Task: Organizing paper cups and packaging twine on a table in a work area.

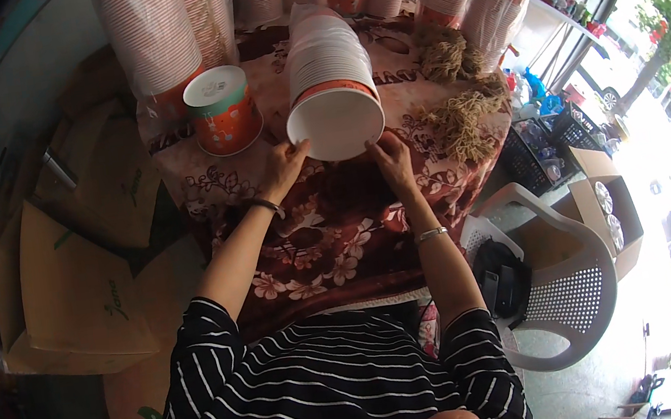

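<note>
A nested stack of large paper tubs (330,57) lies on its side on the cloth-covered table, partly in clear plastic. The mouth of its nearest tub (336,126), white inside, faces me. My left hand (287,165) grips the lower left of that tub's rim, thumb at the edge. My right hand (391,160) pinches the rim at the lower right. The fingers behind the rim are partly hidden. Left of the stack, an orange tub (227,126) with a green band stands with its white round end up.
Tall plastic-wrapped tub stacks (152,39) line the table's back. Bundles of tan twine (464,120) lie on the right of the patterned tablecloth (310,272). Cardboard boxes (79,286) stand at left; a grey plastic chair (566,289) holding a black bag (502,281) is at right.
</note>
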Action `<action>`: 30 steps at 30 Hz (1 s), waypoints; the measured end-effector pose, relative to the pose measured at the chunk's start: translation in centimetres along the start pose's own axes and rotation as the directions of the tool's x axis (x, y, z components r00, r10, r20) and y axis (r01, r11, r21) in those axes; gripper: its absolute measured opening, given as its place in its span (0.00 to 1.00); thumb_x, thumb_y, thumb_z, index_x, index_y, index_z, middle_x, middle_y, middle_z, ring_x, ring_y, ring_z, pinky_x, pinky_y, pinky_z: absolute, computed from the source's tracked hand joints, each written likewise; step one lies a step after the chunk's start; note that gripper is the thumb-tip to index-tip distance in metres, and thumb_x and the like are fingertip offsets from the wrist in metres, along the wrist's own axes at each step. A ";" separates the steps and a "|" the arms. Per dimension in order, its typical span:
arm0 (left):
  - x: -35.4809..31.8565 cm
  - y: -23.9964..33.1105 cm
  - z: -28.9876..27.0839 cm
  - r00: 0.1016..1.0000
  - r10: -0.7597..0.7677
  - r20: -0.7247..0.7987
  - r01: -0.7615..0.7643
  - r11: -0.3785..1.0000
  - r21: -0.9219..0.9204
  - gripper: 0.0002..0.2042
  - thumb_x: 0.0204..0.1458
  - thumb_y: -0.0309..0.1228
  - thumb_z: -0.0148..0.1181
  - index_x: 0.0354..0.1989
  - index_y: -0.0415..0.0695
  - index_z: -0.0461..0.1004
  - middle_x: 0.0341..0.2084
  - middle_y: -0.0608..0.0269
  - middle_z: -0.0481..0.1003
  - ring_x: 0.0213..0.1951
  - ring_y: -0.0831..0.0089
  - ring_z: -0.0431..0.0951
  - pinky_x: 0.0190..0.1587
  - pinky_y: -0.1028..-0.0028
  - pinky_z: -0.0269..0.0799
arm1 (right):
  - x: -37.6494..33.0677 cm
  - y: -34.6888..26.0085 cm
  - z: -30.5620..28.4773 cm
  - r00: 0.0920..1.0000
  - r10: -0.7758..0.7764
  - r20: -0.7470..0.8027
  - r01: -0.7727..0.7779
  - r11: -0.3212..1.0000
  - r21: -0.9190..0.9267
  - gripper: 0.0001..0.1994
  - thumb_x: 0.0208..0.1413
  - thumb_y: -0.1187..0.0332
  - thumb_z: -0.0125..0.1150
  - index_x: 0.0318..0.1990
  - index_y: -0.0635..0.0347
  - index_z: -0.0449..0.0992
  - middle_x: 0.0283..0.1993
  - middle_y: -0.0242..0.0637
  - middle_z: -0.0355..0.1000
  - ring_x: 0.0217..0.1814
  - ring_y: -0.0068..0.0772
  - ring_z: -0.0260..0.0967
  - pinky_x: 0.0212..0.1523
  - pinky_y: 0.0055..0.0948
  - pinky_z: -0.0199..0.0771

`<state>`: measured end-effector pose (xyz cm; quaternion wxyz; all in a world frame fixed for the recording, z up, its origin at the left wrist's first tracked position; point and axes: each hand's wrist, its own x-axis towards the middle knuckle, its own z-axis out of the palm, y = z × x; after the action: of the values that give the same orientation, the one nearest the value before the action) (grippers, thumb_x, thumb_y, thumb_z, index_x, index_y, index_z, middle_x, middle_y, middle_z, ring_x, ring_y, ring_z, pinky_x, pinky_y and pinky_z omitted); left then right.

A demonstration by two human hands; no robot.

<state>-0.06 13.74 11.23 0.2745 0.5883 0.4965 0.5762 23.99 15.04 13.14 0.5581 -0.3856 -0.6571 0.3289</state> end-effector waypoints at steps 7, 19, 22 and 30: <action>-1.1 2.2 -0.3 0.997 0.016 0.076 -0.025 0.993 0.117 0.12 0.49 0.32 0.51 0.24 0.32 0.71 0.12 0.60 0.70 0.20 0.81 0.70 0.23 0.70 0.64 | -1.3 0.6 -4.0 0.952 0.295 0.086 -0.306 0.886 0.350 0.21 0.63 0.55 0.52 0.33 0.69 0.76 0.25 0.27 0.71 0.28 0.18 0.64 0.32 0.23 0.66; -1.1 2.5 -0.1 0.996 0.043 0.084 -0.059 0.978 0.198 0.11 0.48 0.32 0.51 0.25 0.34 0.70 0.13 0.53 0.68 0.23 0.76 0.74 0.23 0.67 0.65 | -0.3 -0.1 -15.0 0.990 -0.130 -0.045 0.034 0.549 -0.835 0.07 0.51 0.67 0.56 0.37 0.51 0.79 0.40 0.39 0.69 0.39 0.45 0.71 0.37 0.39 0.71; -1.1 2.5 0.4 0.995 0.055 0.086 -0.071 0.978 0.196 0.12 0.47 0.33 0.51 0.24 0.34 0.69 0.12 0.53 0.67 0.22 0.77 0.74 0.22 0.67 0.65 | 0.3 0.0 -15.5 0.998 -0.012 0.064 0.064 0.297 -0.953 0.06 0.52 0.69 0.53 0.34 0.54 0.77 0.43 0.40 0.67 0.42 0.45 0.70 0.37 0.40 0.71; -1.2 3.3 0.1 0.994 0.014 0.105 -0.039 0.969 0.244 0.12 0.47 0.33 0.51 0.25 0.33 0.70 0.14 0.51 0.69 0.25 0.78 0.75 0.24 0.67 0.66 | -1.9 -0.8 -15.0 0.963 -0.184 0.197 0.256 0.400 -0.880 0.08 0.49 0.74 0.52 0.35 0.56 0.77 0.45 0.37 0.68 0.47 0.42 0.70 0.41 0.38 0.71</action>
<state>1.13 11.53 13.68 0.2166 0.6531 0.5414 0.4830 38.81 13.05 15.33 0.2825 -0.5213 -0.7939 -0.1344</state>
